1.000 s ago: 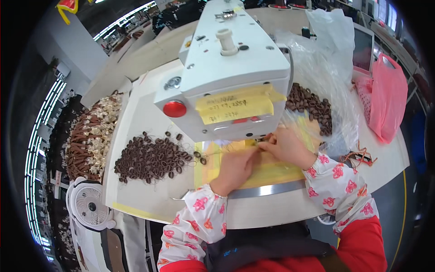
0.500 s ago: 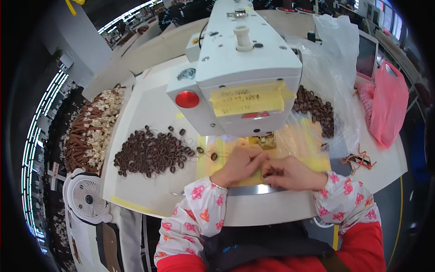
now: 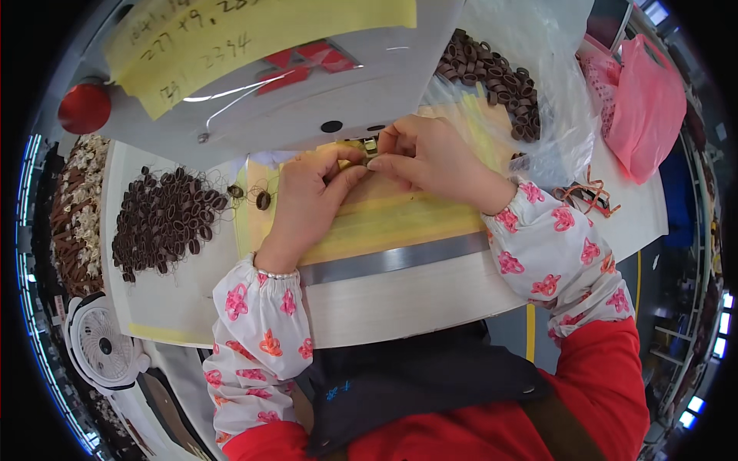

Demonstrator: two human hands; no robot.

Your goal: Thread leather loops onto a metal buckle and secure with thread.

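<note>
My left hand (image 3: pixel 307 201) and my right hand (image 3: pixel 430 157) meet under the head of a white sewing machine (image 3: pixel 307 84). Their fingertips pinch a small dark piece by the metal presser foot (image 3: pixel 370 145); the fingers hide most of it. Both hands rest on a yellow-taped bed plate (image 3: pixel 392 219). To the left lies a heap of small brown loops (image 3: pixel 165 223), with two loose loops (image 3: pixel 257 198) near my left hand. Behind my right hand a second heap of brown loops (image 3: pixel 492 81) lies on clear plastic.
A red round knob (image 3: pixel 83 107) sits on the machine's left side, and yellow paper notes (image 3: pixel 254 34) are stuck on its front. A pink plastic bag (image 3: pixel 646 100) lies at the right. A small white fan (image 3: pixel 104 349) stands below the table's left edge.
The view has closed in on the machine. Both hands have moved up together from the bed plate to the presser foot, fingertips now pinched at it.
</note>
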